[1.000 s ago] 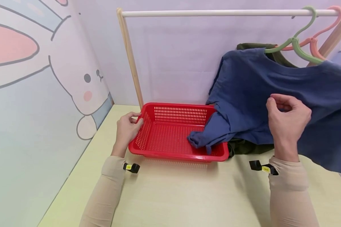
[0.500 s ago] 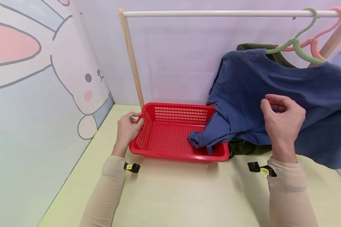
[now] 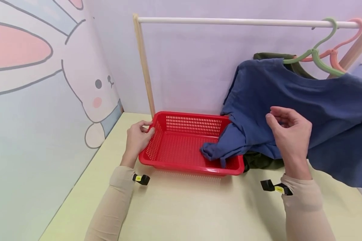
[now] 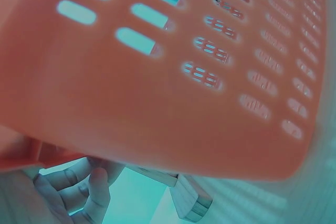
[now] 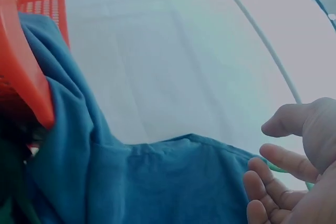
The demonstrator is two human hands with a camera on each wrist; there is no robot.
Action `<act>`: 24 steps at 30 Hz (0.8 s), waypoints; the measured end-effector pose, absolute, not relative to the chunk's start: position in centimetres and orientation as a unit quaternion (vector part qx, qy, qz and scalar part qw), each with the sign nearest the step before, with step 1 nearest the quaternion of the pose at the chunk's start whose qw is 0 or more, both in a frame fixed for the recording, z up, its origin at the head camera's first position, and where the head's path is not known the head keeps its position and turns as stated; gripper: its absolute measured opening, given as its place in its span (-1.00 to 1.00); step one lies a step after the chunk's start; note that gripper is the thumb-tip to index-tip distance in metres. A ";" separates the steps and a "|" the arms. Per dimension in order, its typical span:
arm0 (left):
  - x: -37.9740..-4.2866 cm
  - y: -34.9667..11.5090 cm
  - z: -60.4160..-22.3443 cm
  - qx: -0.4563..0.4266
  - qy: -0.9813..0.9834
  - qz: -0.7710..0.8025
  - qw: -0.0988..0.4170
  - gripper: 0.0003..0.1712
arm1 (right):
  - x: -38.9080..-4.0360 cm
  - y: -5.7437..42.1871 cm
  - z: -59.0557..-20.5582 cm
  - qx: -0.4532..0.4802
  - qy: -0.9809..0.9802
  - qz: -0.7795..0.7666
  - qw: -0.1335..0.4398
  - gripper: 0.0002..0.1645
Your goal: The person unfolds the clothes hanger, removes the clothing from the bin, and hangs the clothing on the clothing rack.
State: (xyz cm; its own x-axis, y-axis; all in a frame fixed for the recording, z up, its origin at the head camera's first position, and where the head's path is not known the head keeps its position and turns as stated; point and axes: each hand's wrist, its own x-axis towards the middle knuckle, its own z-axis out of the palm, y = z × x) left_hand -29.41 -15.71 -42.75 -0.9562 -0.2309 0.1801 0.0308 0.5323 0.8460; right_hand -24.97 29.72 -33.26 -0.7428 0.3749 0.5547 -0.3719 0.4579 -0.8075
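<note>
My left hand grips the left rim of a red plastic basket, its thumb on the inner side. The left wrist view shows the basket's slotted end wall up close, with curled fingers under the rim. A navy T-shirt hangs on a green hanger, and one end of it lies bunched in the basket's right side. In front of the T-shirt hovers my right hand, fingers loosely bent and holding nothing. Its thumb and fingers stand apart in the right wrist view, near the T-shirt's shoulder.
A white rail on wooden posts spans the back. Behind the navy T-shirt, a dark green garment hangs on a pink hanger, its lower part resting on the pale tabletop. A rabbit-patterned wall stands at left.
My right hand has drifted left across the front of the navy T-shirt. The left hand keeps its grip on the basket. The head view has tilted up slightly.
</note>
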 end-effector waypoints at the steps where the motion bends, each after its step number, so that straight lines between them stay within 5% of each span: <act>1: -29.4 -15.6 -42.8 0.057 -0.865 -0.480 0.134 -0.57 | -24.9 29.8 -33.6 0.002 -0.777 0.522 0.351 -0.69; 14: -29.3 -15.7 -43.0 0.058 -0.864 -0.481 0.133 -0.57 | -24.8 28.5 -37.8 0.141 -0.876 0.432 0.161 -0.38; 24: -29.3 -15.6 -42.9 0.061 -0.864 -0.481 0.137 -0.57 | -25.3 29.0 -38.4 0.152 -0.911 0.370 0.100 -0.30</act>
